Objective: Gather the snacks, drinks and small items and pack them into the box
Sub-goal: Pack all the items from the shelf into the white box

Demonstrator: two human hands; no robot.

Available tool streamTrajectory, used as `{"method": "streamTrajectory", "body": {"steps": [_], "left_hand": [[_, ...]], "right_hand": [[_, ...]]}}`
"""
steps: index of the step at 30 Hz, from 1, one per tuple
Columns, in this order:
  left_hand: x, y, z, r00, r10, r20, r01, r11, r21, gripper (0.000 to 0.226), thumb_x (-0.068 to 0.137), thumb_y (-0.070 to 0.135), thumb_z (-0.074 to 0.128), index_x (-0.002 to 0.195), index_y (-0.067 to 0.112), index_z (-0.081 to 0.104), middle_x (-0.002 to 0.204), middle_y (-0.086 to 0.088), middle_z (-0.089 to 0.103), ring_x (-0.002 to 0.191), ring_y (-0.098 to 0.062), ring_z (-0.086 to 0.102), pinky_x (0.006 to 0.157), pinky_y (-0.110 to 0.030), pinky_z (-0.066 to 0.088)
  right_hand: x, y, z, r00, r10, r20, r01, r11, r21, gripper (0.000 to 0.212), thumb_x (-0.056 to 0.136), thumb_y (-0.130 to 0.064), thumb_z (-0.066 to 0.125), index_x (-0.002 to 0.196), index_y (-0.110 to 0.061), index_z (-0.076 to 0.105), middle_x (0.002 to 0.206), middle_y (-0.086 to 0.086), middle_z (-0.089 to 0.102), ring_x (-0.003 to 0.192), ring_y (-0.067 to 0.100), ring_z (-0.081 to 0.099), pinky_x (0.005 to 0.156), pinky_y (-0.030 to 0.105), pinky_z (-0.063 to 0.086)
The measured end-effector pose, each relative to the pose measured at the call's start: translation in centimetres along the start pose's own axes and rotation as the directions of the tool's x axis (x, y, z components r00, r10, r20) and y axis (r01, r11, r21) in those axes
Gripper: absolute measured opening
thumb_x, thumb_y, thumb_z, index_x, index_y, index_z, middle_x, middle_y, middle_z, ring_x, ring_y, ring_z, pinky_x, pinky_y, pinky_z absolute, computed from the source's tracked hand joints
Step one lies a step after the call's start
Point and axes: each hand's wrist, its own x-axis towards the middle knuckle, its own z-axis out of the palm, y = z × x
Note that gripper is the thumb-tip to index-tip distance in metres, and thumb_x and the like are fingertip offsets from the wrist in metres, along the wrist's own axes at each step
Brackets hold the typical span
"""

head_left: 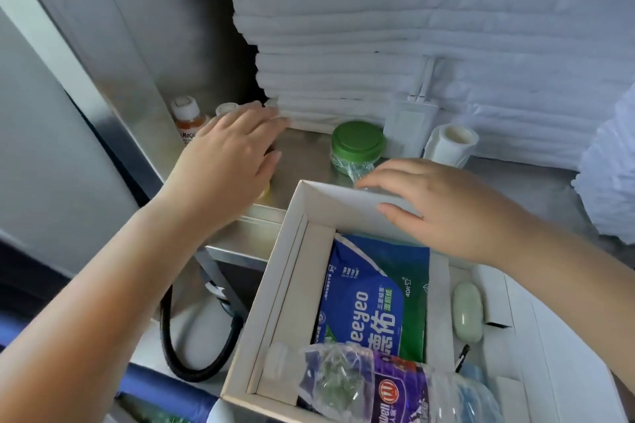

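Bottle (395,385) and wipes (371,299) are already laid in the box (275,285), which seems to be set partly past the bench (302,154) edge. Right grip (457,209) is laid flat on the box's far wall, fingers straight, nothing clasped. Left grip (226,161) is spread, seemingly empty, beside a juice bottle (187,120). A jar (357,144) is left just beyond the box. If the wall is pressed hard, the box may be tipped; the juice bottle may be toppled by a careless reach.
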Motion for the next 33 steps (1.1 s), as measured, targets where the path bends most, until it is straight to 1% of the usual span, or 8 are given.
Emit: {"method": "streamTrajectory", "body": {"steps": [3, 6, 10, 13, 18, 22, 28, 33], "left_hand": [[0.4, -2.0, 0.7, 0.990, -0.123, 0.064, 0.119, 0.991, 0.064, 0.047, 0.097, 0.020, 0.041, 0.143, 0.012, 0.036, 0.149, -0.003, 0.034, 0.139, -0.020, 0.025, 0.107, -0.042, 0.031], [0.9, -3.2, 0.7, 0.985, -0.166, 0.054, 0.163, 0.985, 0.056, 0.047, 0.095, 0.009, 0.043, 0.142, 0.012, 0.037, 0.149, -0.005, 0.033, 0.135, -0.025, 0.032, 0.098, -0.044, 0.040], [1.8, -4.1, 0.5, 0.981, -0.192, 0.028, 0.192, 0.981, 0.005, 0.043, 0.095, 0.007, 0.042, 0.138, 0.012, 0.043, 0.134, -0.008, 0.048, 0.110, -0.030, 0.053, 0.080, -0.039, 0.046], [2.2, -4.1, 0.6, 0.982, -0.186, 0.006, 0.186, 0.982, -0.020, 0.038, 0.095, 0.008, 0.044, 0.132, 0.011, 0.049, 0.123, -0.010, 0.052, 0.097, -0.031, 0.054, 0.071, -0.032, 0.040], [2.5, -3.1, -0.3, 0.981, -0.194, -0.013, 0.194, 0.981, -0.002, 0.041, 0.093, 0.002, 0.045, 0.133, 0.008, 0.047, 0.126, -0.014, 0.051, 0.101, -0.036, 0.054, 0.077, -0.036, 0.044], [2.7, -1.4, -4.1, 0.975, -0.134, -0.179, 0.128, 0.991, -0.047, 0.037, 0.095, 0.008, 0.046, 0.132, 0.008, 0.046, 0.127, -0.016, 0.052, 0.112, -0.037, 0.050, 0.092, -0.043, 0.041], [1.8, 2.5, -8.9, 0.969, -0.084, -0.233, 0.048, 0.987, -0.156, 0.033, 0.094, 0.014, 0.049, 0.127, 0.010, 0.050, 0.125, -0.004, 0.054, 0.103, -0.018, 0.051, 0.079, -0.014, 0.029], [0.7, 5.6, -9.2, 0.995, 0.017, -0.102, -0.047, 0.954, -0.297, 0.036, 0.091, 0.020, 0.044, 0.126, 0.013, 0.052, 0.127, 0.004, 0.053, 0.106, -0.007, 0.049, 0.084, -0.013, 0.035]], "right_hand": [[0.8, -0.1, 0.6, 0.999, -0.018, 0.041, 0.019, 1.000, -0.018, 0.039, 0.092, -0.037, 0.037, 0.128, -0.031, 0.051, 0.124, -0.015, 0.053, 0.111, 0.008, 0.051, 0.089, 0.035, 0.046], [1.1, -0.1, 1.1, 0.999, -0.021, 0.047, 0.021, 1.000, -0.009, 0.040, 0.091, -0.039, 0.035, 0.126, -0.032, 0.052, 0.122, -0.016, 0.052, 0.105, 0.011, 0.056, 0.083, 0.037, 0.048], [1.0, 0.0, 1.4, 0.999, -0.017, 0.028, 0.016, 1.000, 0.017, 0.041, 0.090, -0.041, 0.033, 0.124, -0.032, 0.055, 0.119, -0.016, 0.052, 0.100, 0.012, 0.058, 0.078, 0.037, 0.050], [0.8, -0.1, 1.6, 1.000, -0.013, 0.024, 0.012, 1.000, 0.024, 0.043, 0.090, -0.041, 0.031, 0.124, -0.031, 0.055, 0.121, -0.016, 0.049, 0.098, 0.011, 0.058, 0.077, 0.036, 0.050], [0.7, 0.1, 1.7, 1.000, -0.010, 0.017, 0.009, 0.999, 0.044, 0.040, 0.092, -0.038, 0.033, 0.125, -0.031, 0.054, 0.122, -0.016, 0.049, 0.100, 0.009, 0.057, 0.079, 0.034, 0.049], [0.7, 0.3, 1.7, 1.000, -0.020, 0.013, 0.019, 0.997, 0.071, 0.037, 0.094, -0.036, 0.035, 0.126, -0.032, 0.054, 0.123, -0.017, 0.050, 0.103, 0.008, 0.055, 0.082, 0.034, 0.049], [0.6, 0.4, 1.5, 0.998, -0.021, -0.064, 0.026, 0.996, 0.086, 0.032, 0.095, -0.033, 0.042, 0.125, -0.031, 0.054, 0.120, -0.017, 0.055, 0.103, 0.007, 0.056, 0.083, 0.032, 0.048], [0.1, 0.4, 1.2, 0.974, 0.052, -0.220, 0.014, 0.957, 0.290, 0.027, 0.094, -0.020, 0.050, 0.119, -0.025, 0.060, 0.110, -0.010, 0.066, 0.097, 0.008, 0.064, 0.085, 0.036, 0.052]]}}
